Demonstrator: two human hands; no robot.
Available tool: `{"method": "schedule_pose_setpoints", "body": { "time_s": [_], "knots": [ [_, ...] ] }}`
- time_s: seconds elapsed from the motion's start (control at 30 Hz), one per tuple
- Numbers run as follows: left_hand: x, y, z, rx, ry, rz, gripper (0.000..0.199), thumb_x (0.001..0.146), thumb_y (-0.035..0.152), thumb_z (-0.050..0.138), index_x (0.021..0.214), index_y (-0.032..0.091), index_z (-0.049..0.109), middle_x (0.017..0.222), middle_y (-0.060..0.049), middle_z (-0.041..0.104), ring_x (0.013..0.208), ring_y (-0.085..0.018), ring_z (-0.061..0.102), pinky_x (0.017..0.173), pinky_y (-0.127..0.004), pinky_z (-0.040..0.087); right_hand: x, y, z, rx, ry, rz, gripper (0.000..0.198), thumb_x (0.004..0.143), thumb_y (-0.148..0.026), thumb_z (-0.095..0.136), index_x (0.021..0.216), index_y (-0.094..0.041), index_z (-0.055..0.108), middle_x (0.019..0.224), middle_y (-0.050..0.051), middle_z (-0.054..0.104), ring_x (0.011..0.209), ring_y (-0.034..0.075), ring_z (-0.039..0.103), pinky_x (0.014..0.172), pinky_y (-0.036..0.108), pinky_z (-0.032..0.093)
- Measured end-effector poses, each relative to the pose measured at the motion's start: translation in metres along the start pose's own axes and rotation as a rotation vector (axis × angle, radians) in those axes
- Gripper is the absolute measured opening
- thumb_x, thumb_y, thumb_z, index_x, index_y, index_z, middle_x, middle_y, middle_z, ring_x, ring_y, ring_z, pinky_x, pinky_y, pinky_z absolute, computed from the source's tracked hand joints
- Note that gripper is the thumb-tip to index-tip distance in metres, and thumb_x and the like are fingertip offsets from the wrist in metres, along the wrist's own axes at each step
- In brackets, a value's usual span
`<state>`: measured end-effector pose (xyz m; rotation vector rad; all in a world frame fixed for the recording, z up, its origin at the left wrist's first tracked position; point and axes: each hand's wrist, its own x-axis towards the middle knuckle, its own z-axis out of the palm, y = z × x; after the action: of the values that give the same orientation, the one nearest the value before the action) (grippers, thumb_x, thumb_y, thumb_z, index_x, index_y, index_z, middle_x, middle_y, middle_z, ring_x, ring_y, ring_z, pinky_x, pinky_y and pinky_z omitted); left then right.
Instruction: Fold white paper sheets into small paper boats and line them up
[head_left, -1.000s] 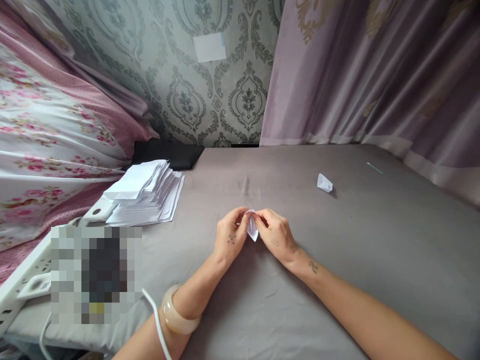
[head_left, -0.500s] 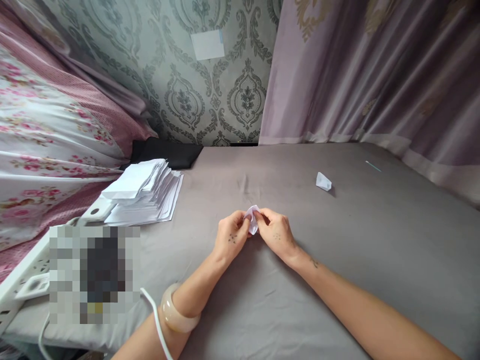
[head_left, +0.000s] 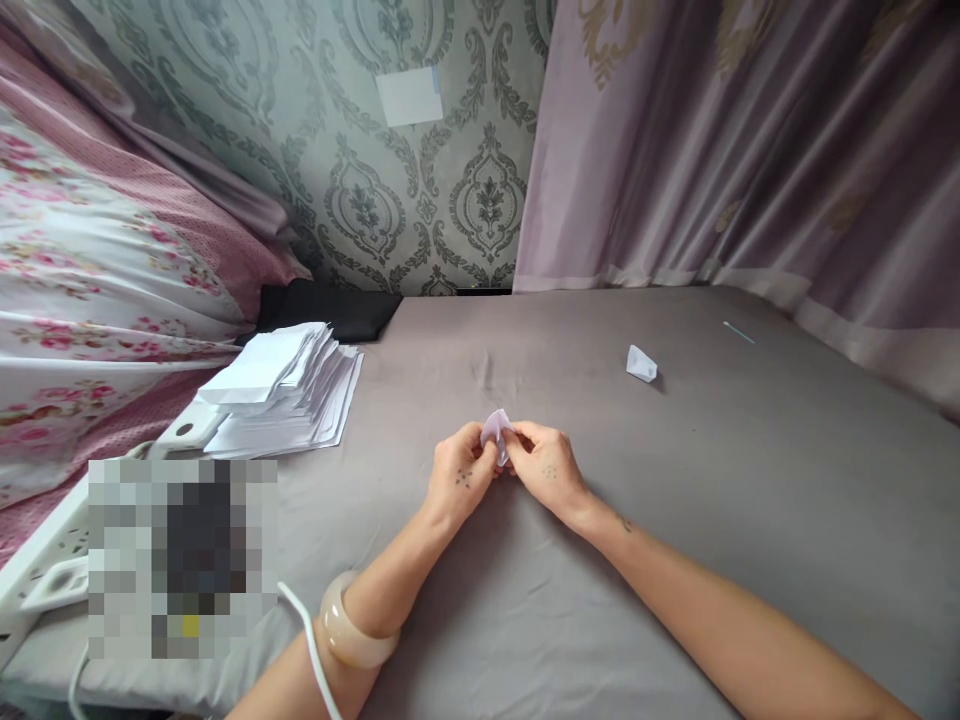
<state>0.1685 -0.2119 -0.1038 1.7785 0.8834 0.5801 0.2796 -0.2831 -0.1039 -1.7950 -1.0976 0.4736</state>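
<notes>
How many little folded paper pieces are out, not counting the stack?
2: one folded piece held between the left hand and right hand; one loose piece on the grey cloth, farther off to the right. Others may be hidden.

patterned wallpaper (head_left: pixel 424 200) behind, floral fabric (head_left: pixel 97 290) at left, mauve curtain (head_left: pixel 645 170) at right, thin stick (head_left: pixel 739 332) near the curtain

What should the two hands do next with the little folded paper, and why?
Maybe the left hand and right hand should gently spread the folded paper a bit, because both pinch it and its top looks only partly open.
</notes>
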Motion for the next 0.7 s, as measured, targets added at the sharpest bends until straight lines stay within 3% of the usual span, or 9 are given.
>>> {"method": "schedule_pose_setpoints", "body": {
  "time_s": [0.13,0.23,0.33,0.4,0.47,0.57,0.7],
  "knots": [
    [0.003,-0.003,-0.004,0.106,0.011,-0.021,0.019,0.081,0.027,0.046,0.076,0.016,0.061,0.061,-0.002,0.065,0.057,-0.014,0.062,0.054,-0.022,0.048,-0.001,0.001,0.0,-0.061,-0.069,-0.002,0.027,0.085,-0.028,0.046,0.075,-0.017,0.067,0.057,0.001,0.063,0.051,0.011,0.054,0.052,0.02,0.038],
    [0.006,-0.004,-0.008,0.083,0.049,0.066,0.025,0.081,0.032,0.05,0.096,0.016,0.062,0.08,-0.004,0.068,0.07,-0.015,0.064,0.057,-0.021,0.047,-0.001,0.004,-0.001,-0.125,-0.157,-0.041,0.025,0.082,-0.023,0.046,0.066,-0.017,0.064,0.053,-0.001,0.059,0.05,0.01,0.05,0.05,0.02,0.033],
    [0.009,-0.007,-0.011,0.02,-0.036,0.121,0.03,0.081,0.039,0.052,0.095,0.015,0.064,0.075,-0.003,0.066,0.067,-0.014,0.061,0.056,-0.02,0.046,0.0,0.005,-0.003,-0.193,-0.222,-0.041,0.023,0.079,-0.02,0.048,0.061,-0.016,0.061,0.052,-0.002,0.056,0.049,0.008,0.047,0.048,0.02,0.029],
    [0.01,-0.01,-0.014,-0.031,-0.083,0.08,0.033,0.08,0.043,0.053,0.09,0.013,0.065,0.069,-0.002,0.064,0.062,-0.013,0.059,0.055,-0.02,0.046,-0.002,0.004,-0.006,-0.198,-0.228,-0.013,0.021,0.081,-0.021,0.048,0.068,-0.016,0.063,0.054,-0.002,0.057,0.05,0.009,0.048,0.048,0.02,0.031],
    [0.012,-0.011,-0.018,-0.072,-0.055,-0.005,0.037,0.078,0.046,0.056,0.09,0.012,0.065,0.069,-0.002,0.065,0.06,-0.014,0.06,0.056,-0.022,0.047,-0.006,-0.001,-0.008,-0.183,-0.163,-0.028,0.021,0.086,-0.027,0.047,0.088,-0.016,0.065,0.059,-0.001,0.061,0.055,0.01,0.053,0.054,0.02,0.036],
    [0.013,-0.01,-0.023,-0.106,0.031,-0.099,0.041,0.074,0.048,0.06,0.089,0.011,0.066,0.069,-0.002,0.067,0.056,-0.015,0.061,0.056,-0.023,0.048,-0.016,-0.008,-0.01,-0.247,-0.059,-0.189,0.029,0.09,-0.039,0.045,0.107,-0.02,0.059,0.074,0.001,0.067,0.066,0.012,0.059,0.065,0.021,0.04],
    [0.013,-0.006,-0.027,-0.134,0.061,-0.117,0.038,0.071,0.047,0.063,0.079,0.011,0.066,0.062,-0.001,0.065,0.05,-0.013,0.058,0.05,-0.02,0.045,-0.024,-0.008,-0.01,-0.497,-0.157,-0.406,0.031,0.088,-0.05,0.047,0.098,-0.024,0.061,0.086,0.001,0.066,0.069,0.012,0.06,0.059,0.022,0.037]
  ]
}}
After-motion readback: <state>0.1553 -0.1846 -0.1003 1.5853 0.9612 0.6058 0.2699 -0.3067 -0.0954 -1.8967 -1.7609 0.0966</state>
